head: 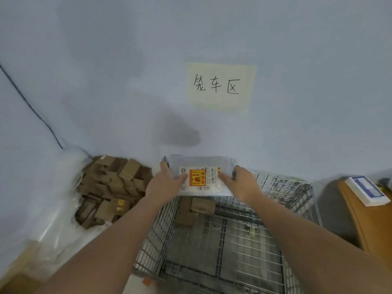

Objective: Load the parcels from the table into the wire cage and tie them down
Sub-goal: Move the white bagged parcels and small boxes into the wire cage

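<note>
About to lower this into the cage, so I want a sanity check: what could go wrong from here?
1. The white parcel carries an orange fragile label; it hangs above the wire cage, so a slip from the left hand or right hand could mean a fall.
2. Brown cardboard pieces lie on the cage floor; the parcel may land tilted on them.
</note>
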`<state>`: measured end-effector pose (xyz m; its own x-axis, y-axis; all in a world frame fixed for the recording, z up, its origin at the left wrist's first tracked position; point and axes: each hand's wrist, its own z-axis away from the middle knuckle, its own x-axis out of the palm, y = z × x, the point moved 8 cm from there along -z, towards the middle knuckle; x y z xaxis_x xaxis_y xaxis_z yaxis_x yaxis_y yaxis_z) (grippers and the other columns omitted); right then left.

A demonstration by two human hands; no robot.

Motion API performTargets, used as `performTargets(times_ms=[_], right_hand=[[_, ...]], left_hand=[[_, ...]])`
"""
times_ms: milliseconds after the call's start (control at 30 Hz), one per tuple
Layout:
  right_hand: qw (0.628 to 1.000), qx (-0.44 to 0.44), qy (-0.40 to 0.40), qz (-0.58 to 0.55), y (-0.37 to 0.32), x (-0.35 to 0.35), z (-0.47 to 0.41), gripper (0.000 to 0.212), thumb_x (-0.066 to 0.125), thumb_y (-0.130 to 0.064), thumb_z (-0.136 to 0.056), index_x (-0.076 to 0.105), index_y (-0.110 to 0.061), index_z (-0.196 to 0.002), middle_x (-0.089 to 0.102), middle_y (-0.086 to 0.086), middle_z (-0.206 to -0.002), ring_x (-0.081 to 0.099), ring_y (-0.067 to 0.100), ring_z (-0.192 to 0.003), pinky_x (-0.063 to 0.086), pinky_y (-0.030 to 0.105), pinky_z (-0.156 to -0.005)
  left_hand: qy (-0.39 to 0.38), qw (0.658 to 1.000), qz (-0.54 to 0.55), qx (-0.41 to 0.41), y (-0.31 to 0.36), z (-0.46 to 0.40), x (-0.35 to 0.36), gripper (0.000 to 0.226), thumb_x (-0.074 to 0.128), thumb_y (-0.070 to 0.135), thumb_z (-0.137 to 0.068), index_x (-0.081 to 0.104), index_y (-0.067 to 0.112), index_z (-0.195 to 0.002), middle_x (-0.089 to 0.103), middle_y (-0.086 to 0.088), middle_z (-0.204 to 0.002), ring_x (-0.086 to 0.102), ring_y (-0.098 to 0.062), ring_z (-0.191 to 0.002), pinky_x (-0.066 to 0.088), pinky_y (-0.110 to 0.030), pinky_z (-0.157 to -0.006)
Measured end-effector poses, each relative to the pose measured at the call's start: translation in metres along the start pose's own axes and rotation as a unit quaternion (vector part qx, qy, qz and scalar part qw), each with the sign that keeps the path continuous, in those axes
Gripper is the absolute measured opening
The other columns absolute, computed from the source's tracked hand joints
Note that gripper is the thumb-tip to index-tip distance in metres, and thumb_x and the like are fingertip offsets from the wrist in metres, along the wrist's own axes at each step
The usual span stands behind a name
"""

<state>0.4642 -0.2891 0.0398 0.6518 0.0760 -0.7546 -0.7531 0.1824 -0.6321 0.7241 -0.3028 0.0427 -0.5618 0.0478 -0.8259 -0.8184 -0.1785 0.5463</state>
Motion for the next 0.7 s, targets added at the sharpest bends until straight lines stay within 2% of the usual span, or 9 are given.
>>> performTargets(times_ms=[67,133,233,300,433,533,633,700], right_hand=[[1.000,0.019,-0.014,0.008,0.023,0.018,-0.023,0.039,0.055,-0.057,-0.095,0.049,-0.020,-0.086,0.060,0.001,-0.080,0.057,0.013,-0.070,0.049,0.028,-0.059],[0.999,0.040,-0.029,0.010,0.046,0.039,-0.044,0.039,0.055,-0.056,-0.095,0.049,-0.019,-0.087,0.059,0.001,-0.081,0.056,0.012,-0.070,0.049,0.029,-0.060],[0.996,0.070,-0.055,-0.013,0.079,0.076,-0.067,0.034,0.058,-0.050,-0.096,0.048,-0.019,-0.086,0.058,-0.002,-0.080,0.057,0.006,-0.066,0.043,0.019,-0.049],[0.991,0.096,-0.082,-0.034,0.101,0.105,-0.071,0.031,0.059,-0.047,-0.096,0.048,-0.019,-0.089,0.058,-0.006,-0.081,0.057,0.002,-0.065,0.040,0.013,-0.045],[0.977,0.167,-0.123,-0.049,0.172,0.192,-0.089,0.030,0.060,-0.050,-0.095,0.049,-0.023,-0.095,0.060,-0.007,-0.085,0.058,0.000,-0.069,0.040,0.012,-0.050],[0.966,0.205,-0.144,-0.055,0.226,0.262,-0.107,0.028,0.060,-0.048,-0.096,0.045,-0.026,-0.085,0.057,-0.010,-0.079,0.057,0.000,-0.068,0.041,0.013,-0.049],[0.957,0.237,-0.154,-0.057,0.281,0.327,-0.127,0.032,0.060,-0.040,-0.098,0.041,-0.028,-0.076,0.051,-0.012,-0.072,0.052,-0.002,-0.061,0.038,0.011,-0.043],[0.951,0.260,-0.156,-0.064,0.322,0.370,-0.140,0.029,0.061,-0.039,-0.098,0.044,-0.028,-0.077,0.056,-0.011,-0.073,0.056,-0.002,-0.061,0.041,0.011,-0.045]], left_hand=[[-0.017,1.000,0.006,-0.022,-0.007,-0.020,0.029,0.075,0.060,0.057,-0.095,0.023,0.016,-0.145,0.065,-0.004,-0.121,0.069,-0.025,-0.094,0.060,-0.042,-0.079],[-0.035,0.998,0.023,-0.043,-0.016,-0.036,0.059,0.073,0.062,0.053,-0.095,0.024,0.016,-0.146,0.062,-0.006,-0.129,0.068,-0.029,-0.104,0.057,-0.043,-0.085],[-0.061,0.994,0.045,-0.078,-0.043,-0.057,0.109,0.079,0.064,0.050,-0.094,0.022,0.017,-0.152,0.059,-0.007,-0.138,0.063,-0.033,-0.119,0.052,-0.047,-0.099],[-0.078,0.990,0.054,-0.100,-0.066,-0.063,0.142,0.079,0.065,0.050,-0.093,0.025,0.017,-0.153,0.059,-0.005,-0.139,0.061,-0.030,-0.121,0.050,-0.047,-0.101],[-0.106,0.981,0.046,-0.153,-0.130,-0.087,0.230,0.079,0.068,0.051,-0.089,0.031,0.022,-0.151,0.050,-0.004,-0.140,0.057,-0.026,-0.122,0.051,-0.051,-0.100],[-0.144,0.970,0.029,-0.192,-0.184,-0.107,0.310,0.080,0.067,0.050,-0.089,0.029,0.021,-0.153,0.040,-0.009,-0.143,0.055,-0.029,-0.121,0.052,-0.052,-0.098],[-0.178,0.964,0.019,-0.197,-0.230,-0.130,0.392,0.078,0.065,0.049,-0.092,0.030,0.018,-0.154,0.042,-0.012,-0.142,0.055,-0.030,-0.118,0.052,-0.045,-0.094],[-0.201,0.960,0.031,-0.193,-0.258,-0.147,0.447,0.077,0.066,0.047,-0.093,0.032,0.016,-0.155,0.049,-0.013,-0.138,0.060,-0.027,-0.112,0.053,-0.035,-0.084]])
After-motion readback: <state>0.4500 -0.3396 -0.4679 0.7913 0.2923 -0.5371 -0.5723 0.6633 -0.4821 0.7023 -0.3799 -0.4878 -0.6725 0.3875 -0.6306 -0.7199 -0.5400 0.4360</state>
